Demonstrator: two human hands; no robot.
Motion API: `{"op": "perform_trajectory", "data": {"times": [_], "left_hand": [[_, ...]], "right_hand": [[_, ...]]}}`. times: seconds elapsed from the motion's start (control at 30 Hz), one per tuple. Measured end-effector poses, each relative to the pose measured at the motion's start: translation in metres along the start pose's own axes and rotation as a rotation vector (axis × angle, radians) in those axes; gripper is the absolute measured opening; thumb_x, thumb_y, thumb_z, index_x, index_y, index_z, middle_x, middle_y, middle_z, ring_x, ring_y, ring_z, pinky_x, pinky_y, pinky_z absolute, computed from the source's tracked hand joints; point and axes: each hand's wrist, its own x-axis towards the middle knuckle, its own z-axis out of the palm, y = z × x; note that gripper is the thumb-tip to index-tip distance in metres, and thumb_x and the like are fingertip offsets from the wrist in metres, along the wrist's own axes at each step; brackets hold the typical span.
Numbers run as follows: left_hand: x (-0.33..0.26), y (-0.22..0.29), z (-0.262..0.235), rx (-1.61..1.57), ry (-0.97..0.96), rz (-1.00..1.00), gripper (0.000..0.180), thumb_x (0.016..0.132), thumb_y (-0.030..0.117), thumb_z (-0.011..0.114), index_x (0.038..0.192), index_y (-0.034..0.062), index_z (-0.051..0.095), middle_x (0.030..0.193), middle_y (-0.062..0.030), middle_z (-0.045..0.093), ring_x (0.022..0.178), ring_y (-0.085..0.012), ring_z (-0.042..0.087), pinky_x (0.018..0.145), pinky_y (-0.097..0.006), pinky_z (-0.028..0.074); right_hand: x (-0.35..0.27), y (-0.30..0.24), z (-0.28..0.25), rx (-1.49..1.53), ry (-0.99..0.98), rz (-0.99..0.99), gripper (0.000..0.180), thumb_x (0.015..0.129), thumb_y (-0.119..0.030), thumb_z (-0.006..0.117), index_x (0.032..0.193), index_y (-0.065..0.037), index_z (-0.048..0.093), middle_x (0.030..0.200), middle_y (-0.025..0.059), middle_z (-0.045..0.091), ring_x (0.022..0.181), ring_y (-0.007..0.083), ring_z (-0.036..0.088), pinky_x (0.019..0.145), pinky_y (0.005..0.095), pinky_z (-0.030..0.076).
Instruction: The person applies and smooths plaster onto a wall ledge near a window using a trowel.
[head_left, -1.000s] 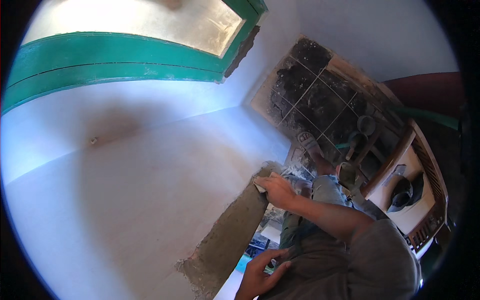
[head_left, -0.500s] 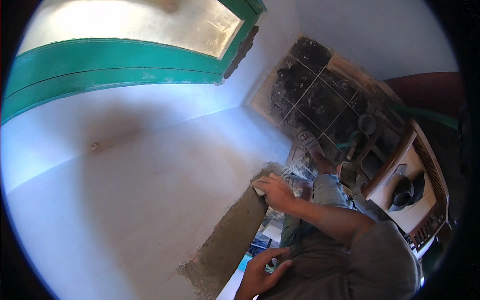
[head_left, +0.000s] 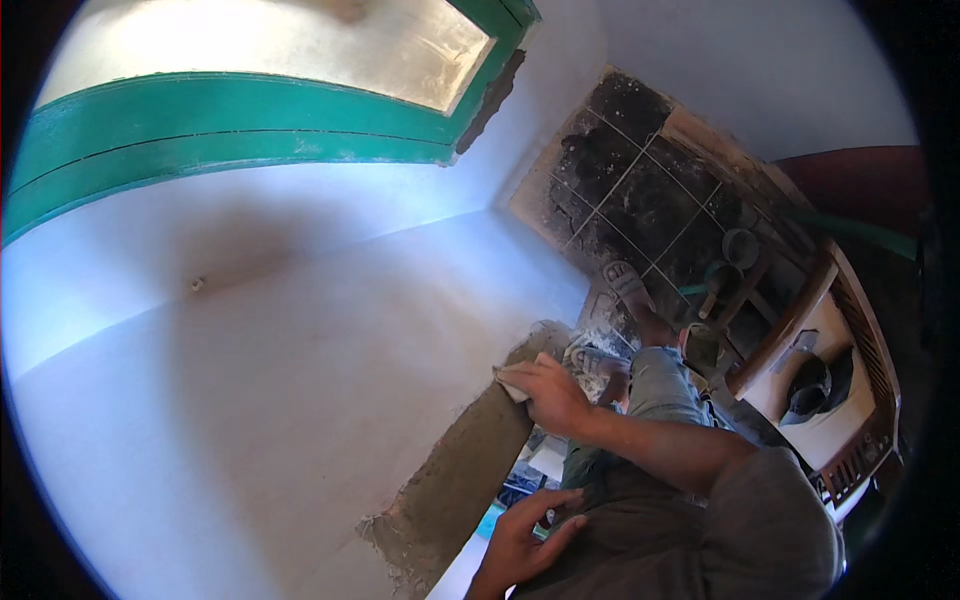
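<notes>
My right hand is closed on a small pale sponge-like pad; its exact kind I cannot tell. The pad presses against the upper part of a strip of grey-brown mortar, at the border with the white wall. This strip has ragged edges and runs down toward the lower edge of the view. My left hand hangs low in front of my shirt, fingers apart and with nothing visible in it.
A green window frame is at the upper left. Dark, dusty floor tiles lie beyond my sandalled feet. On the right a wooden chair bears a dark cap-like item. Pots stand near it.
My right hand has shifted slightly down the mortar strip with the pad, which now shows more at its left border. The left hand has hardly moved. The whole view has shifted a little.
</notes>
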Motion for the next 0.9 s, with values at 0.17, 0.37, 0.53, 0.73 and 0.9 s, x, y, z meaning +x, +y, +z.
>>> {"op": "perform_trajectory", "data": {"times": [0.17, 0.37, 0.53, 0.73, 0.9], "left_hand": [[0.002, 0.000, 0.002, 0.030, 0.020, 0.086, 0.036, 0.092, 0.016, 0.080, 0.126, 0.0074, 0.071, 0.107, -0.0083, 0.075, 0.092, -0.0184, 0.070, 0.074, -0.029, 0.052], [0.000, 0.001, 0.003, 0.040, 0.003, 0.033, 0.036, 0.092, 0.016, 0.080, 0.126, 0.0072, 0.071, 0.107, -0.0085, 0.075, 0.092, -0.0186, 0.070, 0.075, -0.029, 0.052], [0.000, 0.003, 0.005, -0.003, 0.009, -0.023, 0.035, 0.092, 0.016, 0.081, 0.125, 0.0072, 0.072, 0.105, -0.0093, 0.075, 0.091, -0.0190, 0.070, 0.075, -0.030, 0.052], [-0.001, 0.000, 0.008, 0.019, -0.021, -0.033, 0.036, 0.092, 0.016, 0.081, 0.126, 0.0074, 0.071, 0.104, -0.0093, 0.075, 0.090, -0.0195, 0.070, 0.075, -0.030, 0.052], [0.003, -0.001, 0.008, 0.033, -0.007, -0.046, 0.035, 0.091, 0.016, 0.081, 0.124, 0.0071, 0.072, 0.104, -0.0101, 0.075, 0.090, -0.0206, 0.071, 0.076, -0.031, 0.053]], "right_hand": [[-0.004, -0.003, -0.001, -0.101, 0.089, 0.087, 0.056, 0.075, 0.008, 0.057, 0.127, -0.007, 0.071, 0.125, 0.0101, 0.072, 0.101, 0.0360, 0.060, 0.092, 0.0450, 0.050], [-0.011, 0.000, -0.001, -0.069, 0.082, 0.073, 0.058, 0.074, 0.008, 0.059, 0.128, -0.010, 0.072, 0.130, 0.0103, 0.072, 0.094, 0.0336, 0.059, 0.086, 0.0439, 0.051], [-0.012, 0.006, 0.003, -0.044, 0.159, 0.047, 0.053, 0.078, 0.005, 0.059, 0.127, -0.009, 0.072, 0.128, 0.0109, 0.073, 0.093, 0.0324, 0.059, 0.084, 0.0435, 0.051], [-0.008, 0.010, 0.004, -0.224, 0.172, 0.284, 0.046, 0.083, 0.001, 0.056, 0.125, -0.006, 0.071, 0.120, 0.0138, 0.074, 0.095, 0.0346, 0.061, 0.087, 0.0449, 0.051], [-0.010, 0.011, 0.002, -0.040, 0.131, 0.009, 0.047, 0.082, 0.001, 0.056, 0.125, -0.007, 0.071, 0.118, 0.0155, 0.074, 0.096, 0.0357, 0.061, 0.087, 0.0451, 0.051]]}}
